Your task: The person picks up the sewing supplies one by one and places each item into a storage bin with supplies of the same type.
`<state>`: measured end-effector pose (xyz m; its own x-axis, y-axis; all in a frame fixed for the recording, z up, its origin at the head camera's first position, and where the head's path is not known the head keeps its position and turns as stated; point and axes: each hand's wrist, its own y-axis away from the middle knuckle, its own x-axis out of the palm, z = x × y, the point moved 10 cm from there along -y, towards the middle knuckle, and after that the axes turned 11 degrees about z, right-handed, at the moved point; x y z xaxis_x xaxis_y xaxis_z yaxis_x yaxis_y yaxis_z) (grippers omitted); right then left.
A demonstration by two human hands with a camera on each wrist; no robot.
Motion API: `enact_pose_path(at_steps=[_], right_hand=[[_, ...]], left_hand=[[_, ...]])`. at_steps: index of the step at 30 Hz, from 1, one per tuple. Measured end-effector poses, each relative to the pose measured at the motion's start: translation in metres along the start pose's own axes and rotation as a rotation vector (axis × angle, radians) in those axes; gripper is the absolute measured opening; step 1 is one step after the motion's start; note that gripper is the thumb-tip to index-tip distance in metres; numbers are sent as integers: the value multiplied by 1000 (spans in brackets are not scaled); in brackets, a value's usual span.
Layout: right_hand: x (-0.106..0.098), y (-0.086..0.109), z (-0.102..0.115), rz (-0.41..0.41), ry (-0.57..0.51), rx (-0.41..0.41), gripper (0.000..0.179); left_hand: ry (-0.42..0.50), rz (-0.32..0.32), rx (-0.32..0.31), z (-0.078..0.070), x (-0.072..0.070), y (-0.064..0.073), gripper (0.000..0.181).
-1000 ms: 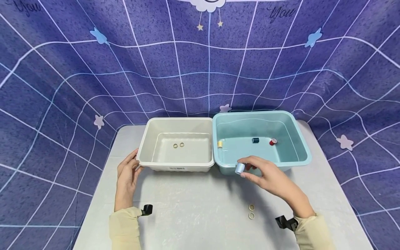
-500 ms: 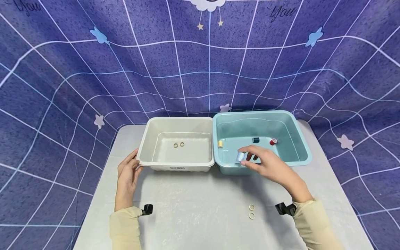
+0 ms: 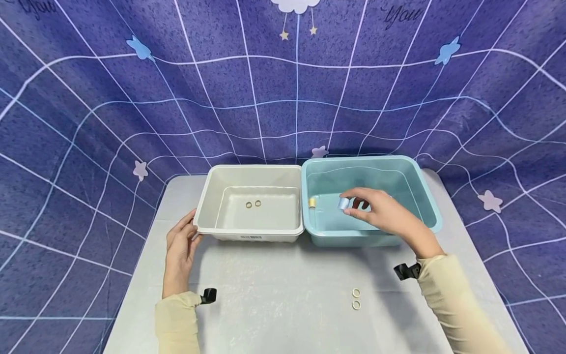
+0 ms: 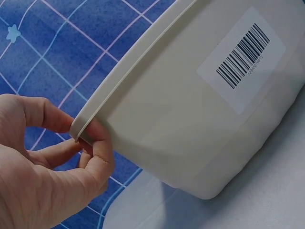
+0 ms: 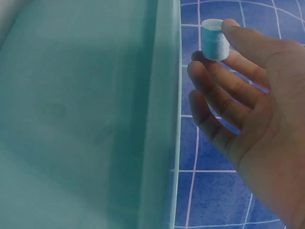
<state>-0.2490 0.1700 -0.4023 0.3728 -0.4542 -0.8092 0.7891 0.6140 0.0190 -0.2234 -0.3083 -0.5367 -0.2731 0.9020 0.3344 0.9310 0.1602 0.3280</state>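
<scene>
My right hand (image 3: 382,211) pinches a light blue thread spool (image 3: 343,203) between thumb and fingertips, over the teal bin (image 3: 353,240). In the right wrist view the same spool (image 5: 215,42) is tipped slightly, and the other fingers are loosely bent below it. A yellow thread spool (image 3: 312,203) lies at the left inside the teal bin; the hand covers much of that bin's floor. At the near left corner of the white bin (image 3: 252,231), my left hand (image 3: 179,250) grips the rim, thumb and fingers around its edge (image 4: 95,102).
Two small rings (image 3: 248,205) lie inside the white bin, which stands against the teal one. Two more pale rings (image 3: 356,305) lie on the white table (image 3: 283,300) toward the front right. A blue gridded cloth (image 3: 283,118) hangs behind and beside the table.
My right hand has carried the light blue spool from the teal bin's front rim farther back over its inside, now covering the dark and red spools seen before. The left hand stays put.
</scene>
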Motion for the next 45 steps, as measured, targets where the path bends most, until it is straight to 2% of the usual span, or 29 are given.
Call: enact_pose_path(at_steps=[5,15,22,27,32,39,45], right_hand=[[-8,-16,-6,50,7,-1,33],[-18,-43,-23,200,-2,26,33],[-22,-64,-25,286,65,19,32],[-8,-81,-35,381,121,26,29],[12,-96,-40,484,233,-21,19],[35,-104,-51,584,379,-66,13],[46,-109,-62,588,401,-95,13]], left_hand=[[7,3,10,-1,0,-1,56],[7,13,16,-2,2,0,56],[10,28,30,-3,3,0,57],[3,37,19,-2,2,0,57],[-14,30,14,-2,0,1,57],[-27,53,14,-3,1,2,57],[-54,69,29,-4,1,3,58]])
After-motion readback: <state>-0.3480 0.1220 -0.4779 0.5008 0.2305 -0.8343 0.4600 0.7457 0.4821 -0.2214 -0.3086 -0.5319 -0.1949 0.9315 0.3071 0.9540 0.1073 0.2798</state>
